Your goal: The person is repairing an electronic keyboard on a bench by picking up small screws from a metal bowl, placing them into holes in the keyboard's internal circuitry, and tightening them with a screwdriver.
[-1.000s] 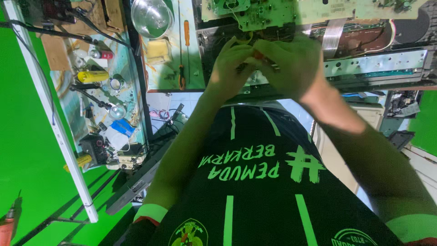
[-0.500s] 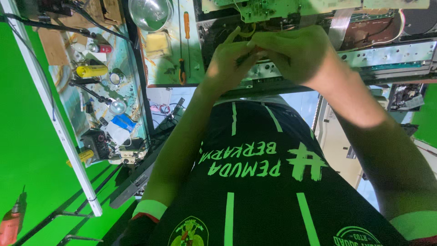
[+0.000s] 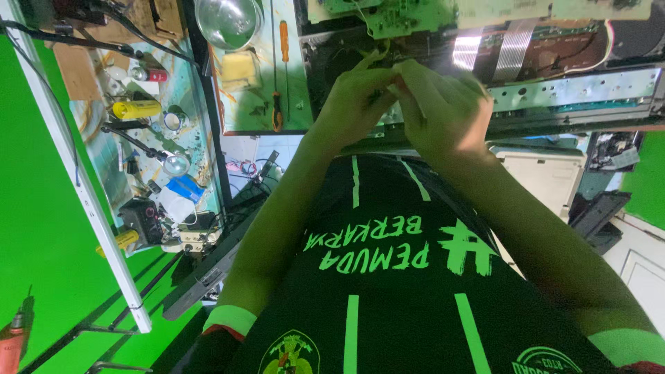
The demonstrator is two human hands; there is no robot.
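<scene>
My left hand (image 3: pixel 357 97) and my right hand (image 3: pixel 443 111) meet fingertip to fingertip just below a green circuit board (image 3: pixel 409 17) in an opened electronic device. Both hands pinch a thin yellowish wire (image 3: pixel 379 52) that runs up to the board. The fingers hide the end of the wire. Behind the hands lies the dark inside of the device chassis (image 3: pixel 325 62). My forearms reach up from my black shirt (image 3: pixel 388 277), which has green lettering.
A flat ribbon cable (image 3: pixel 512 45) and a metal rail (image 3: pixel 575 86) lie right of the hands. To the left are an orange-handled screwdriver (image 3: pixel 282 38), a shiny round reflector (image 3: pixel 227 21), a yellow block (image 3: pixel 239 69) and a cluttered shelf with a yellow cylinder (image 3: pixel 135 109). A beige box (image 3: pixel 547 176) stands low right.
The hands stay joined at the same spot under the board. The right hand has closed in over the left fingertips, and the view has shifted slightly.
</scene>
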